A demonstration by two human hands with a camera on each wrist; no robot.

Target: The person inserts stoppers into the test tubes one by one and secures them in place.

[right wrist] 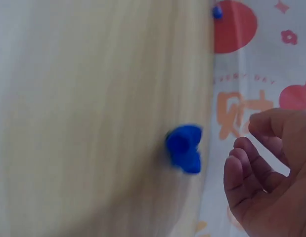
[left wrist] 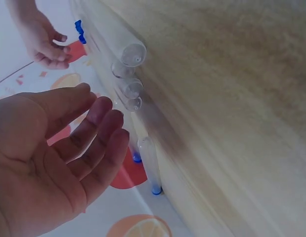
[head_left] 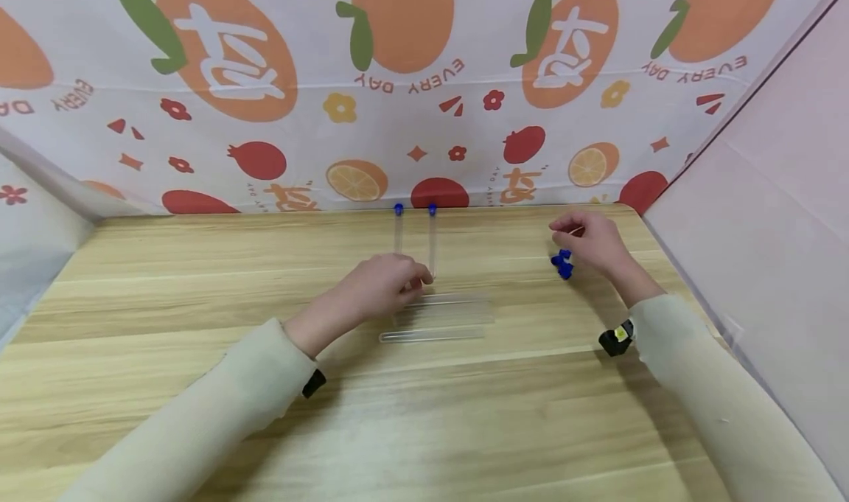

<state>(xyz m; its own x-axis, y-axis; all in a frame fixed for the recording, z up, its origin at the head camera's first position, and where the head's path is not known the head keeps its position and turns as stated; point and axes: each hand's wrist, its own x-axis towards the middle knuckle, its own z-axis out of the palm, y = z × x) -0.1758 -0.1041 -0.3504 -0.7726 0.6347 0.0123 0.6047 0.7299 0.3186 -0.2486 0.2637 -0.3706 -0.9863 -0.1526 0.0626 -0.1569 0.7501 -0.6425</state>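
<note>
My left hand (head_left: pixel 385 287) hovers at the left end of several clear test tubes (head_left: pixel 434 333) lying side by side on the table. Its fingers are loosely bent with nothing between them, and the left wrist view shows the rounded tube ends (left wrist: pixel 134 54) beyond the fingertips. My right hand (head_left: pixel 592 242) hangs over a small cluster of blue caps (head_left: pixel 564 264). In the right wrist view its relaxed fingers (right wrist: pixel 234 173) are apart from the blue caps (right wrist: pixel 185 148) and hold nothing. Behind my left hand lie two test tubes with blue caps on their far ends (head_left: pixel 432 240).
The wooden table (head_left: pixel 464 428) meets a fruit-printed cloth (head_left: pixel 398 141) at its back edge, where the capped tubes lie. A pale wall covering (head_left: pixel 783 155) rises along the right side. Dark wrist devices (head_left: pixel 617 338) sit at both cuffs.
</note>
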